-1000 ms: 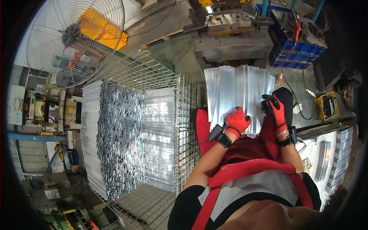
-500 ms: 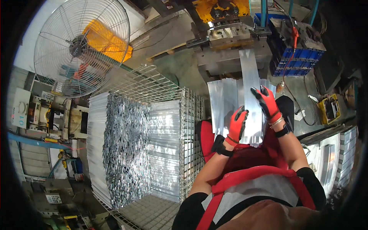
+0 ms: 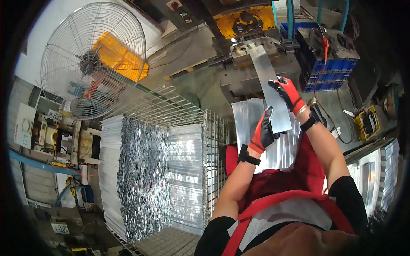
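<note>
A long flat metal strip (image 3: pixel 270 87) slants away from me, its far end at the die block (image 3: pixel 273 48) of the machine. My right hand (image 3: pixel 289 96), in a red and black glove, grips the strip's right edge about midway along. Near the strip's close end, my left hand (image 3: pixel 262 131), gloved alike, holds its left edge, with some fingers hidden underneath. Below the strip, a stack of similar metal strips (image 3: pixel 245 117) lies across my lap, over a red apron (image 3: pixel 314 170).
A wire mesh cage (image 3: pixel 215 128) packed with metal strips (image 3: pixel 185 170) stands at my left. Behind it is a large round fan (image 3: pixel 92 62). Blue crates (image 3: pixel 329 70) stand beyond the machine's right side, and a yellow bin (image 3: pixel 367 123) sits farther right.
The strip has risen off the stack and moved forward, so its far end now reaches the die block. Both hands have closed on its edges, my left hand moving nearer its close end.
</note>
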Demonstrator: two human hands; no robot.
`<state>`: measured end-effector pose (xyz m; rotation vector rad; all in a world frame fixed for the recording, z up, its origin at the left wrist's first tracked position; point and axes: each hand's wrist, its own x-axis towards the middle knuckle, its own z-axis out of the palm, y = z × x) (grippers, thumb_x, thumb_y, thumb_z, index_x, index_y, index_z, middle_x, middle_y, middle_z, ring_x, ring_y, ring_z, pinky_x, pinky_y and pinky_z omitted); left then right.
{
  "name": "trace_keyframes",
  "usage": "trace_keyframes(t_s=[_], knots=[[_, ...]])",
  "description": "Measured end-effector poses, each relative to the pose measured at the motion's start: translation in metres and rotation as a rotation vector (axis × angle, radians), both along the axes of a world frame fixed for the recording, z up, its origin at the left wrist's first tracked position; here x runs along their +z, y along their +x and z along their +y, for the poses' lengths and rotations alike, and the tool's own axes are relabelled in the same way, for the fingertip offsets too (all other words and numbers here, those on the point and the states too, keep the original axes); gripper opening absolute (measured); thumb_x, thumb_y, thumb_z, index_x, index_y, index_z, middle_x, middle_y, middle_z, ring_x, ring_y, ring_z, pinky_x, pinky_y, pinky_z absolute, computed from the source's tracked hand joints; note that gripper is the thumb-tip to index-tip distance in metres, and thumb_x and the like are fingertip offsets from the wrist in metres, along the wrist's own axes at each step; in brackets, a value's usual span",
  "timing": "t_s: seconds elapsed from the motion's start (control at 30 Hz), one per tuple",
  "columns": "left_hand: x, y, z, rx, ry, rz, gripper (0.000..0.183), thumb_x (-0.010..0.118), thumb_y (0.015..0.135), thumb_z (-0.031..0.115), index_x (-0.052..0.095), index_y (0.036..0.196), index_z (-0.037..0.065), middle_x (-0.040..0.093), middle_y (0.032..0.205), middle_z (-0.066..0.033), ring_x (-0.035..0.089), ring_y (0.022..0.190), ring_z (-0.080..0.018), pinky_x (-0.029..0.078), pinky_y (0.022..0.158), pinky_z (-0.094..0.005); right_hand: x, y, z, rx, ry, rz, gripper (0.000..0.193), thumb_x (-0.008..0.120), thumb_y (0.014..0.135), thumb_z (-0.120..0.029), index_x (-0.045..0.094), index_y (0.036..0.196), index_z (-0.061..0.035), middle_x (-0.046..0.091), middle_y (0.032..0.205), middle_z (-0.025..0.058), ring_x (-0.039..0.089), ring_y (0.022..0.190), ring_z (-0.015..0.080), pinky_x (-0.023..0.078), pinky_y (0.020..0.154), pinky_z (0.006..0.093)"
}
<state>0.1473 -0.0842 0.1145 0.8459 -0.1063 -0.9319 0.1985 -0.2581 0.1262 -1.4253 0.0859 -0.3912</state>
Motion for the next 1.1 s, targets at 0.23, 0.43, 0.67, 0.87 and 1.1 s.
trace_keyframes(t_s=[0.23, 0.43, 0.67, 0.87, 1.1], knots=[[0.013, 0.021, -0.008, -0.04, -0.02, -0.083, 0.043, 0.043, 0.095, 0.044, 0.053, 0.113, 0.006, 0.065, 0.089, -0.012, 0.065, 0.061, -0.0205, 0.049, 0.044, -0.0247, -0.021, 0.043, -0.006, 0.053, 0.188, -0.001, 0.017, 0.065, 0.083, -0.024, 0.06, 0.074, -0.0102, 0.05, 0.068, -0.0083, 0.043, 0.059, 0.0034, 0.036, 0.054, 0.0225], [0.017, 0.026, -0.009, -0.018, 0.015, -0.099, 0.04, 0.041, 0.096, 0.043, 0.053, 0.108, 0.007, 0.064, 0.088, -0.0124, 0.065, 0.061, -0.0204, 0.049, 0.044, -0.0251, -0.028, 0.044, -0.001, 0.071, 0.268, -0.107, 0.017, 0.062, 0.083, -0.02, 0.067, 0.087, -0.0045, 0.064, 0.08, -0.0017, 0.057, 0.07, 0.0082, 0.046, 0.064, 0.025], [0.016, 0.024, -0.011, 0.031, -0.038, 0.0, 0.037, 0.041, 0.096, 0.041, 0.053, 0.109, 0.008, 0.064, 0.088, -0.0124, 0.066, 0.062, -0.0223, 0.05, 0.044, -0.0256, -0.031, 0.048, -0.01, 0.124, 0.292, 0.036, 0.021, 0.059, 0.086, -0.019, 0.066, 0.095, -0.0015, 0.066, 0.089, 0.0021, 0.06, 0.082, 0.0117, 0.047, 0.077, 0.0271], [0.008, 0.029, -0.007, -0.024, 0.001, -0.04, 0.037, 0.044, 0.094, 0.041, 0.052, 0.11, 0.008, 0.064, 0.088, -0.0123, 0.066, 0.062, -0.023, 0.051, 0.046, -0.0265, -0.035, 0.05, -0.007, 0.09, 0.246, 0.015, 0.021, 0.058, 0.085, -0.02, 0.067, 0.093, -0.0028, 0.066, 0.087, 0.0012, 0.059, 0.08, 0.0105, 0.046, 0.074, 0.0262], [0.006, 0.025, -0.009, 0.05, 0.052, 0.037, 0.038, 0.046, 0.094, 0.043, 0.053, 0.11, 0.009, 0.064, 0.087, -0.0126, 0.066, 0.063, -0.0231, 0.052, 0.046, -0.0274, -0.026, 0.045, -0.005, 0.03, 0.039, 0.102, 0.023, 0.058, 0.084, -0.021, 0.068, 0.094, -0.0034, 0.067, 0.089, 0.0016, 0.059, 0.079, 0.0113, 0.046, 0.073, 0.0265]])
